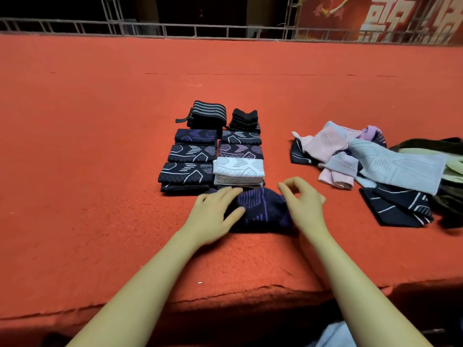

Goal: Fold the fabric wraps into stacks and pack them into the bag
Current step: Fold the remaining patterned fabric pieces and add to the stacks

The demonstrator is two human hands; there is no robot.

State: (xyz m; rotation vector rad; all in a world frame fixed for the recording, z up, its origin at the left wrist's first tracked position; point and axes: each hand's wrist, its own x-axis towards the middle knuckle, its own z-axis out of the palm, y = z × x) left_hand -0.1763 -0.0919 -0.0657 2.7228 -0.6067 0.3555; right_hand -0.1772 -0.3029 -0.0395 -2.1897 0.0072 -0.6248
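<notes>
Left hand: my left hand (213, 212) lies flat, fingers straight, pressing the dark purple-lined wrap (260, 211) onto the red table (100, 146).
Right hand: my right hand (303, 200) hovers at the wrap's right edge, fingers loosely curled; I cannot tell whether they pinch it.
Stacks: folded stacks (213, 149) sit just beyond the wrap.
Unfolded pile: loose wraps (363, 161) lie to the right.
Bag: dark bag (451, 196), cut off by the frame's right edge.

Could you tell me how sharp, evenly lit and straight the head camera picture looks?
Head view: the folded stacks are sharp; wide-angle bending curves the railing and the red surface's near edge; light is even and soft, with no glare; below that edge it falls dark; the right hand looks slightly soft.
</notes>
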